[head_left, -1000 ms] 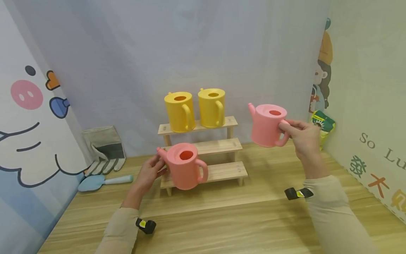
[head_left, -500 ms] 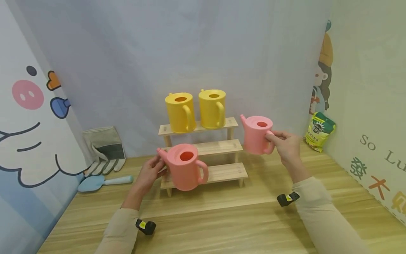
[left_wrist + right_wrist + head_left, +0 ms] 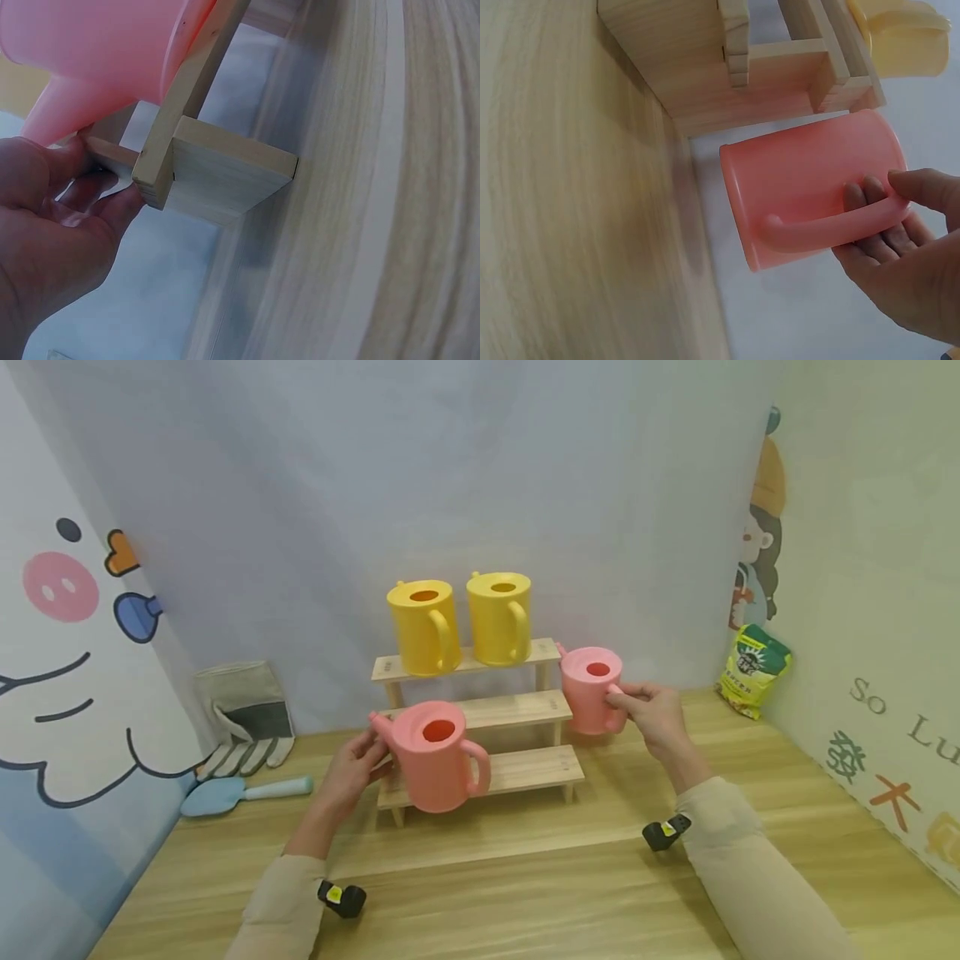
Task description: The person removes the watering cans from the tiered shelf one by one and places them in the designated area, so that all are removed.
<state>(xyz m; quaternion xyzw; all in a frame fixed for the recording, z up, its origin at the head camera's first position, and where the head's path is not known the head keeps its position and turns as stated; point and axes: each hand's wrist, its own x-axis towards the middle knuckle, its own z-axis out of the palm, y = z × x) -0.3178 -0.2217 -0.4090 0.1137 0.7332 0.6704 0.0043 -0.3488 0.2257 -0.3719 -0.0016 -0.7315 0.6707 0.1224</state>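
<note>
The farther pink watering can (image 3: 587,703) hangs beside the wooden stand (image 3: 517,710), its handle (image 3: 821,234) pinched in my right grip (image 3: 660,720), so I should guide it level, my left grip (image 3: 354,768) holding the stand's end.

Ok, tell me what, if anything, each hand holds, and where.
Right hand: a pink watering can, by its handle. Left hand: at the wooden stand, near the spout of another pink watering can; whether it grips either cannot be told.
</note>
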